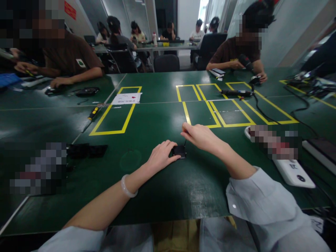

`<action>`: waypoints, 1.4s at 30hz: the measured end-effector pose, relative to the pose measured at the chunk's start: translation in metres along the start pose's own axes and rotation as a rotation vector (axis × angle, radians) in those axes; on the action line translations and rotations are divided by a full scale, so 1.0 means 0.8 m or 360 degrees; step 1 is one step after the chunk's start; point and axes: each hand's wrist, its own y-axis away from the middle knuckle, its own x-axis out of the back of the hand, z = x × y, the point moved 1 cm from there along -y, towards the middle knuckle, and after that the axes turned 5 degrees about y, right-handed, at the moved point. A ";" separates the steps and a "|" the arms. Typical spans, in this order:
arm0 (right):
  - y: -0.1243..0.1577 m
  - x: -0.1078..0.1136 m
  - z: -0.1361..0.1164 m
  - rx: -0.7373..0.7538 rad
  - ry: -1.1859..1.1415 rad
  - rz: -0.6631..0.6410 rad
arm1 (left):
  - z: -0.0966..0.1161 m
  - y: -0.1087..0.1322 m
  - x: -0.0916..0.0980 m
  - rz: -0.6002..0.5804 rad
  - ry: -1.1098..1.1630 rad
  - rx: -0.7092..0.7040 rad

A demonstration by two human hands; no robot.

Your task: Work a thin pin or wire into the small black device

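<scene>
My left hand [163, 155] rests on the green table [147, 196] and grips a small black rectangular part [179, 151] at its left side, thumb along the near edge and fingers at the far one. Above and right of the part, my right hand [197, 135] is closed in a fist around a tool with a thin dark shaft [185, 142]. The shaft points down to the part's far right corner; whether it touches is too small to tell. The tool's handle is hidden inside the fist.
Yellow tape outlines [124, 131] mark the table ahead. A white sheet [127, 98], a yellow-black tool [93, 112] and a black pen-shaped driver [236, 93] lie beyond. Black pieces [88, 150] are left; a white device [294, 173] is right. Two co-workers sit opposite.
</scene>
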 end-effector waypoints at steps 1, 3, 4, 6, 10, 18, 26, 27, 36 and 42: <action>-0.001 -0.001 0.000 0.0010 -0.0016 0.0001 | 0.000 0.000 -0.002 0.0007 0.0002 0.0003; -0.001 -0.001 0.002 0.0023 -0.0036 0.0011 | 0.000 0.000 -0.004 0.0021 0.0004 0.0003; -0.002 -0.001 0.002 0.0020 -0.0036 0.0016 | 0.000 0.000 -0.005 0.0028 0.0005 0.0001; -0.002 -0.001 0.003 -0.0011 -0.0013 0.0035 | 0.000 0.000 -0.005 0.0039 0.0009 -0.0004; -0.008 -0.003 0.001 -0.0085 0.0083 0.0067 | 0.001 0.000 -0.003 0.0035 0.0007 -0.0017; -0.009 -0.005 0.000 -0.0073 0.0105 0.0055 | -0.009 -0.003 -0.007 0.0055 0.0024 0.0008; -0.007 -0.005 -0.003 -0.0092 0.0220 0.0035 | -0.010 -0.004 -0.006 0.0061 0.0053 -0.0017; -0.007 -0.005 -0.004 -0.0086 0.0223 0.0038 | -0.010 -0.004 -0.006 0.0064 0.0059 -0.0018; -0.005 -0.001 -0.010 -0.0094 0.0231 0.0028 | -0.009 -0.005 -0.005 0.0058 0.0089 -0.0044; -0.005 -0.002 -0.008 -0.0087 0.0235 0.0056 | -0.013 -0.007 -0.009 0.0052 0.0126 -0.0080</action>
